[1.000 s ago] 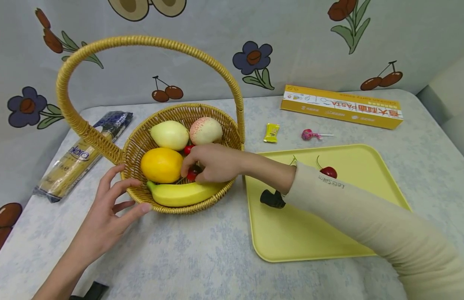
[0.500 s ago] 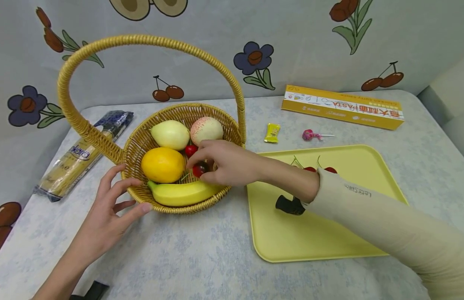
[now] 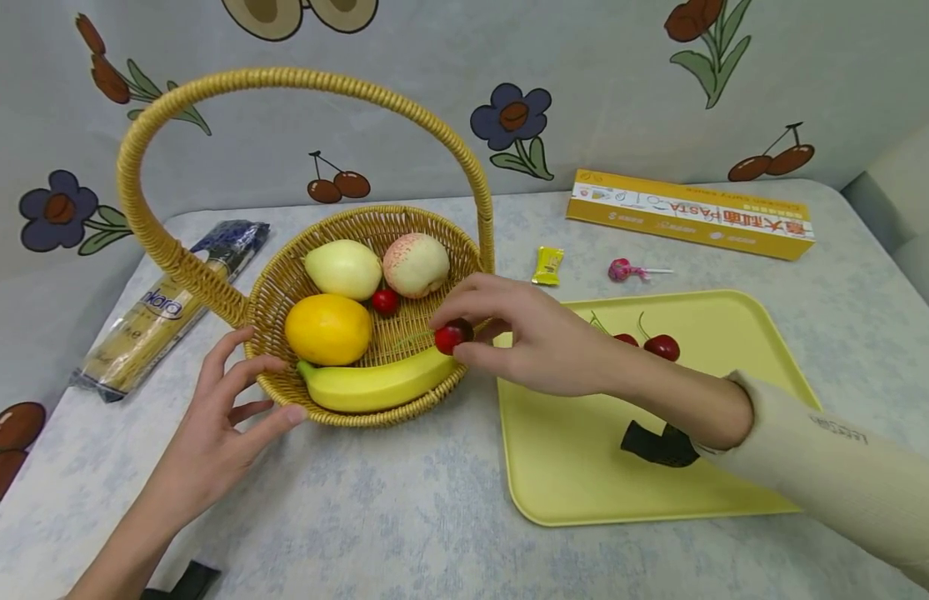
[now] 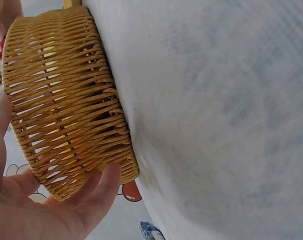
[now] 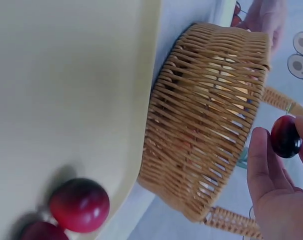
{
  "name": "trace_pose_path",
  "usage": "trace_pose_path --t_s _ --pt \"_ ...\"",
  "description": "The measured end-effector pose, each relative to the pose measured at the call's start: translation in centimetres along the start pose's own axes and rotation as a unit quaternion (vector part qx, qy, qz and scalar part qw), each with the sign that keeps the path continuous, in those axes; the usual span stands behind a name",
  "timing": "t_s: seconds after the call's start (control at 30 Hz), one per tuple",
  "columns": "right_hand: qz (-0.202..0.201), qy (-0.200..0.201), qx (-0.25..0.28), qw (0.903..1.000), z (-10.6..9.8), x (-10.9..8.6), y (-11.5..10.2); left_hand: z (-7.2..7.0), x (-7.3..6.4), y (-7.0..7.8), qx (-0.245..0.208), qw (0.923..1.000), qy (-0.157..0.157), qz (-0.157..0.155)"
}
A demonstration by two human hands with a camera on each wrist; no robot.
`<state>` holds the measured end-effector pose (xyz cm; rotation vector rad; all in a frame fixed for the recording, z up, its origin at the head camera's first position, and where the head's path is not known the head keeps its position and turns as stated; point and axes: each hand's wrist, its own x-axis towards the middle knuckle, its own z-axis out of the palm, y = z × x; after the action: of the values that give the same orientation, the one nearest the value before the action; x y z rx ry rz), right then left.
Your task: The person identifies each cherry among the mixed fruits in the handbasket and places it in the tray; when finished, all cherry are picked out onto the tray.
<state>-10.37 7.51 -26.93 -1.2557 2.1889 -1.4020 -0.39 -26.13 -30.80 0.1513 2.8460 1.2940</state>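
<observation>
A dark red cherry [image 3: 453,336] with a green stem is pinched between the thumb and fingers of my right hand [image 3: 542,337], at the right rim of the wicker basket [image 3: 374,422]. In the right wrist view the held cherry [image 5: 285,137] is raised to about rim height. Inside the basket lie a banana [image 3: 374,382], a yellow lemon-like fruit [image 3: 328,330], a pale yellow-green fruit [image 3: 343,270], a peach [image 3: 416,265] and another cherry [image 3: 385,302]. My left hand [image 3: 212,433] touches the basket's left side with spread, relaxed fingers [image 4: 109,182].
A yellow tray [image 3: 584,500] stands right of the basket, with cherries [image 3: 662,347] near its back. Behind it are a yellow wrapped candy [image 3: 548,266], a pink lollipop [image 3: 621,269] and a pasta box [image 3: 689,214]. A pasta bag [image 3: 160,317] lies left; the basket's tall handle [image 3: 299,77] arches overhead.
My right hand has moved right and out of the basket's middle, carrying the cherry to the right rim. The other cherry inside the basket now shows fully. My left hand stays put.
</observation>
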Motion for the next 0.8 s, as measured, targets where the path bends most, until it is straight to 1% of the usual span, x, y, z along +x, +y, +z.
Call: trace_pose_path --t_s 0.13,0.23,0.37,0.5,0.6,0.8 --pt "0.010 0.008 0.008 0.9999 -0.7 -1.4 -0.3 0.0 0.0 0.0 -0.002 1.0000 0.000 0.001" --pt "0.032 0.008 -0.003 0.9995 -1.2 -2.5 -0.2 0.0 -0.1 0.0 -0.002 1.0000 0.000 0.002" --pt "0.067 0.019 -0.024 0.9973 -1.6 -4.1 0.4 0.0 -0.1 0.1 -0.001 1.0000 -0.001 0.002" --pt "0.083 0.029 -0.028 0.9958 -1.8 -5.6 1.1 -0.1 -0.1 0.1 0.001 1.0000 -0.003 0.001" --pt "0.096 0.025 -0.021 0.9949 -1.9 -6.8 1.6 -0.1 -0.1 0.1 0.002 1.0000 -0.004 -0.001" --pt "0.136 0.006 -0.007 0.9907 -2.4 -8.9 2.1 -0.1 0.0 0.1 0.002 1.0000 -0.006 -0.004"
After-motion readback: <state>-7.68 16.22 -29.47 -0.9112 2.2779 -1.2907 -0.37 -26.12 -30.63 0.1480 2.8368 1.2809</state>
